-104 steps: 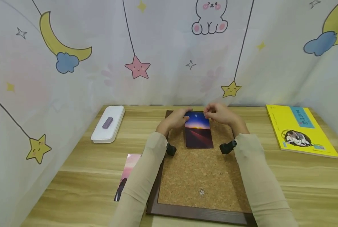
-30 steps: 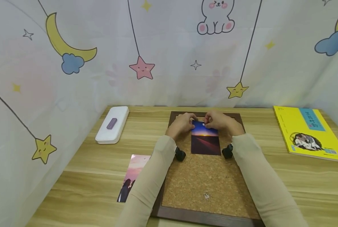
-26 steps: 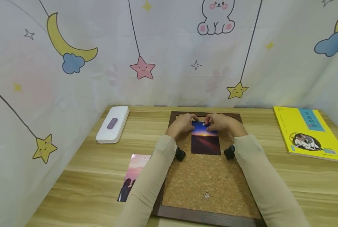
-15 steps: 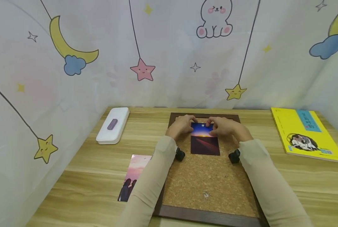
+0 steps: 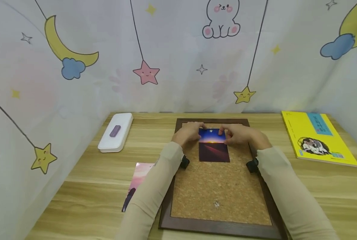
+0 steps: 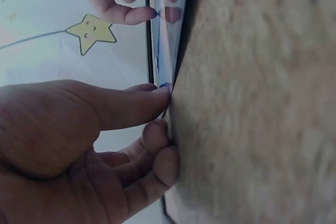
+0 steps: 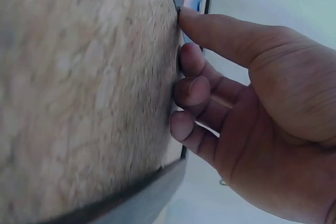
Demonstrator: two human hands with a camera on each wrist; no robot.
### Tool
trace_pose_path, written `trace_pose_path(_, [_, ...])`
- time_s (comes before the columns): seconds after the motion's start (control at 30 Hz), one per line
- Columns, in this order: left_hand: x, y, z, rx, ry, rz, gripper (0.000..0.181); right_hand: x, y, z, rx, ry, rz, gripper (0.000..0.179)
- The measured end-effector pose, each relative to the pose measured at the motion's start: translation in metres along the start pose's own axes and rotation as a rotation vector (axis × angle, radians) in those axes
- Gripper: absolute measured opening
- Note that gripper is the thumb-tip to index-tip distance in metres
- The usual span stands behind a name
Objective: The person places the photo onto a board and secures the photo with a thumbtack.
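Note:
A photo of a dark road under a blue sunset sky lies on the upper part of a cork board with a dark wooden frame. Near the photo's top middle sits a small clear pushpin. At the photo's upper left, the thumb of my left hand touches its side edge and the index finger reaches its top. My right hand rests at the upper right corner, index finger on the photo and thumb by its side edge. Both wrist views show fingertips against the cork.
A pink-sky photo lies left of the board, partly behind my left sleeve. Farther back are a white case with a small purple block on it. A yellow book lies at right. Small clear pieces sit low on the cork.
My right hand pinched the pushpin at the photo's top; it has let go and moved right to the corner, leaving the pushpin there. My left hand stays at the upper left.

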State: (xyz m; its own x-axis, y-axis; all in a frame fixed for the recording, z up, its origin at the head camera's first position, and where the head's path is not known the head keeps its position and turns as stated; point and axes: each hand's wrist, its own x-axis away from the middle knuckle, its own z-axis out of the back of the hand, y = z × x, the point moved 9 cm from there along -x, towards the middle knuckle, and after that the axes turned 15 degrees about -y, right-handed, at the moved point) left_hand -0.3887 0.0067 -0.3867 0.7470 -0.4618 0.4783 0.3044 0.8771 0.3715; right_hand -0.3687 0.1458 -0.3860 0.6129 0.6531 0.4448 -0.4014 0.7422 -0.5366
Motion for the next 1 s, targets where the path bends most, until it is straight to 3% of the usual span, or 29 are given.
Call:
trace_pose_path(0.43, [0.021, 0.012, -0.007, -0.201, -0.103, -0.034, 0.054, 0.022, -0.008, -0.004, 0.019, -0.016, 0.089, 0.026])
trace_pose_path(0.67, [0.036, 0.01, -0.011, -0.335, -0.11, -0.024, 0.057, 0.037, 0.005, -0.015, -0.019, -0.096, -0.035, 0.026])
trace_pose_path(0.83, [0.05, 0.003, -0.013, -0.35, -0.102, 0.023, 0.058, 0.044, 0.005, -0.019, -0.029, -0.103, -0.017, 0.028])
trace_pose_path(1.0, [0.061, 0.001, -0.016, -0.355, -0.083, 0.003, 0.056, 0.052, 0.004, -0.025, -0.012, -0.096, 0.004, 0.026])
